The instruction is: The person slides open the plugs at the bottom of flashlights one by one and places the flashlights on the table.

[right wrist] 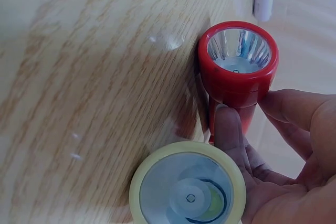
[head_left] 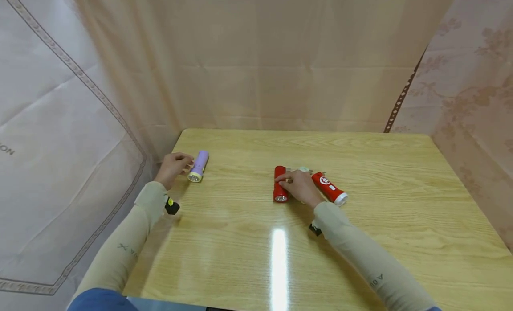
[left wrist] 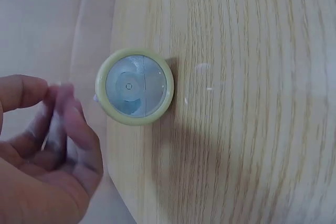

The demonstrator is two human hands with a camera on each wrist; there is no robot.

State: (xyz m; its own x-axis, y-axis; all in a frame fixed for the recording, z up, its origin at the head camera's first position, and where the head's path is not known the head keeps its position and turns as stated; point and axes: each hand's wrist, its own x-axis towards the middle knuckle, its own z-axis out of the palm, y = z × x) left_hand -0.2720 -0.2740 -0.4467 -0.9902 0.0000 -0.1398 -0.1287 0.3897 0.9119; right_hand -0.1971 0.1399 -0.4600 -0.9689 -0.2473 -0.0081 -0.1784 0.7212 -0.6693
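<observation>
A lavender flashlight (head_left: 200, 161) with a cream rim lies at the left of the table, its lens toward me. Beside its left side is my left hand (head_left: 174, 167), its fingers loosely bent and tips close together with nothing between them. In the left wrist view that flashlight's round lens (left wrist: 137, 86) sits apart from the fingertips. My right hand (head_left: 301, 186) grips a red flashlight (head_left: 280, 196) lying near mid-table, thumb and fingers on either side of its body in the right wrist view. A cream-rimmed flashlight (right wrist: 187, 184) lies right beside that hand, mostly hidden by it in the head view.
A red flashlight with a white head (head_left: 329, 188) lies just right of my right hand. The wooden table (head_left: 224, 248) has light glare near its front. Beige cloth (head_left: 256, 61) hangs behind it, with patterned cloth at both sides.
</observation>
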